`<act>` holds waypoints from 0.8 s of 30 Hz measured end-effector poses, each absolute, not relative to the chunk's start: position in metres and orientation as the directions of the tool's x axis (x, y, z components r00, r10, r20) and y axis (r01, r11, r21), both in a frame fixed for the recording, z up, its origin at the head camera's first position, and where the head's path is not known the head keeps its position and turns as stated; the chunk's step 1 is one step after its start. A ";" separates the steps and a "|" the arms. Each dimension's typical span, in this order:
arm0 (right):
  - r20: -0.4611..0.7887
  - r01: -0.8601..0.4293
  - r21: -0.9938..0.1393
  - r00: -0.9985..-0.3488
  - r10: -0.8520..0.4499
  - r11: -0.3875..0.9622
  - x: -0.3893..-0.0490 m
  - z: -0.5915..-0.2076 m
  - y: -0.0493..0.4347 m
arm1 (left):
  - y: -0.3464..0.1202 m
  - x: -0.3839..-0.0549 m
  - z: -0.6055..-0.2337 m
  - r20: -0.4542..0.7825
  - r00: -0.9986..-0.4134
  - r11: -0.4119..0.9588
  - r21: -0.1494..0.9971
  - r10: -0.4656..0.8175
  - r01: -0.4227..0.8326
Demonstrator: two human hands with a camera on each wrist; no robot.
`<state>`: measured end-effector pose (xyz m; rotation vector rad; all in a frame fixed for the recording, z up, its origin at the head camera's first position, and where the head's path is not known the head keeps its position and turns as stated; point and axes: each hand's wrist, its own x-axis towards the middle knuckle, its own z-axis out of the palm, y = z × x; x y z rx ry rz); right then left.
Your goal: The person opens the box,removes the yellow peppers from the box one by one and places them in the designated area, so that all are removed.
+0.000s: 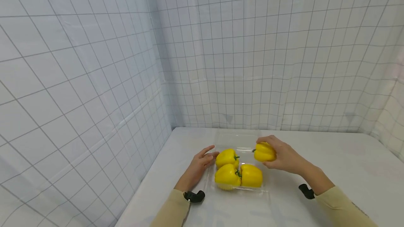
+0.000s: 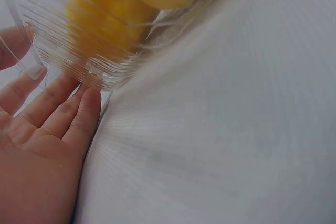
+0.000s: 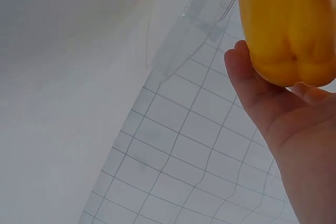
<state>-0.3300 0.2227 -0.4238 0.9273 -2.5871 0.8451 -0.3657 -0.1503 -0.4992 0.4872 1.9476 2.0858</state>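
My right hand [image 1: 285, 157] grips a yellow bell pepper [image 1: 264, 152] above the right side of a clear plastic container [image 1: 265, 187]. In the right wrist view, fingers [image 3: 247, 77] and thumb lie around this pepper [image 3: 289, 35], its lobed end facing the camera. Three more yellow bell peppers sit in the container: one at the back left [image 1: 226, 157], one at the front left [image 1: 226, 175] and one at the front right [image 1: 251, 176]. My left hand [image 1: 198, 167] rests at the container's left side; in the left wrist view its straight fingers [image 2: 63, 103] touch the ribbed wall.
The container's clear lid [image 1: 238, 138] is folded back behind it on the white table [image 1: 331, 164]. White gridded cloth walls [image 1: 252, 62] stand behind and to the left. Each wrist wears a black strap [image 1: 195, 197].
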 end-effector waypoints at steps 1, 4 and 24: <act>0.423 -0.648 -0.433 -0.760 -0.493 0.627 -0.330 -0.424 0.223 | -0.151 -0.366 -0.499 0.076 -0.914 -0.078 0.996 0.399 0.048; 0.428 -0.648 -0.429 -0.759 -0.490 0.629 -0.330 -0.426 0.225 | -0.150 -0.365 -0.499 0.072 -0.915 -0.079 0.996 0.398 0.044; 0.518 -0.628 -0.405 -0.756 -0.400 0.664 -0.318 -0.431 0.243 | -0.148 -0.364 -0.499 0.072 -0.920 -0.076 0.996 0.386 0.046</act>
